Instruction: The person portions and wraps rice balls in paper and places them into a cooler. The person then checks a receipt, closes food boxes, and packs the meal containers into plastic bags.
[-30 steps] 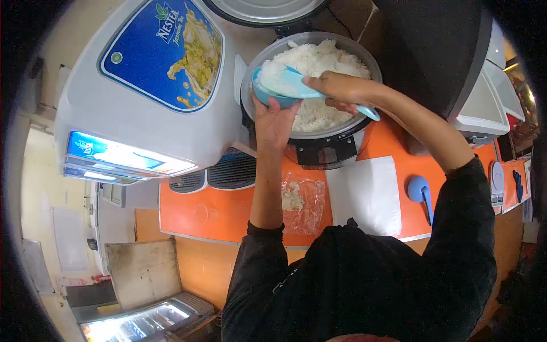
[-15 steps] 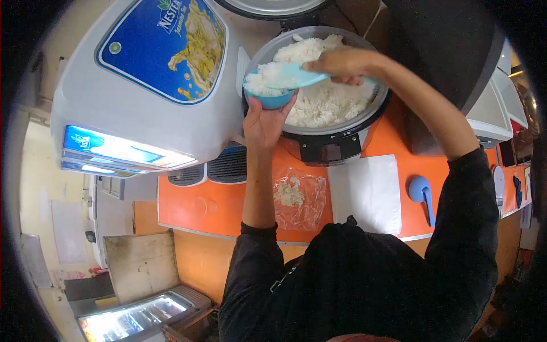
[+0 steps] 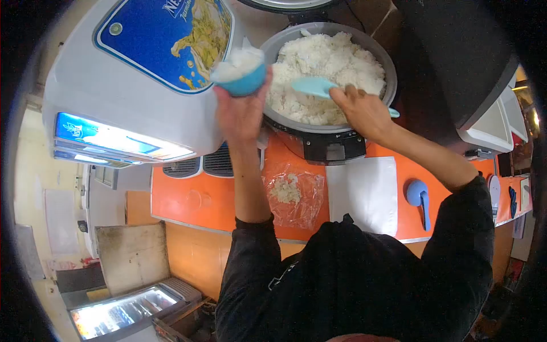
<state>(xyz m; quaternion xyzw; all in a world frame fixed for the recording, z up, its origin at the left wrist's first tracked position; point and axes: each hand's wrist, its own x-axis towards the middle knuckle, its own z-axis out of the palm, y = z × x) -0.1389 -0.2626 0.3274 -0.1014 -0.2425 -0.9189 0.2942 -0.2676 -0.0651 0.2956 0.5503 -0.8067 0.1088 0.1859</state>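
My left hand (image 3: 242, 111) grips a small blue bowl (image 3: 242, 83) heaped with white rice, held in front of the drink dispenser and left of the cooker. Motion blurs the bowl and hand slightly. In my right hand (image 3: 362, 111) is a light turquoise rice paddle (image 3: 312, 86), its blade pointing left over the cooked rice (image 3: 336, 57). That rice fills much of the large round rice cooker (image 3: 390, 68), whose lid is off this pot. My right wrist crosses the cooker's near right rim.
A Nestea dispenser (image 3: 137, 108) stands at the left, drip trays (image 3: 219, 162) below it. On the orange counter (image 3: 410, 165) lie a plastic sheet with rice bits (image 3: 288, 191), white paper (image 3: 362, 194) and a blue ladle (image 3: 419, 196). A dark appliance (image 3: 450, 57) rises at the right.
My left hand has carried the rice-filled bowl left, away from the cooker. The paddle has come off the bowl's rice, and my right hand has moved down and slightly right.
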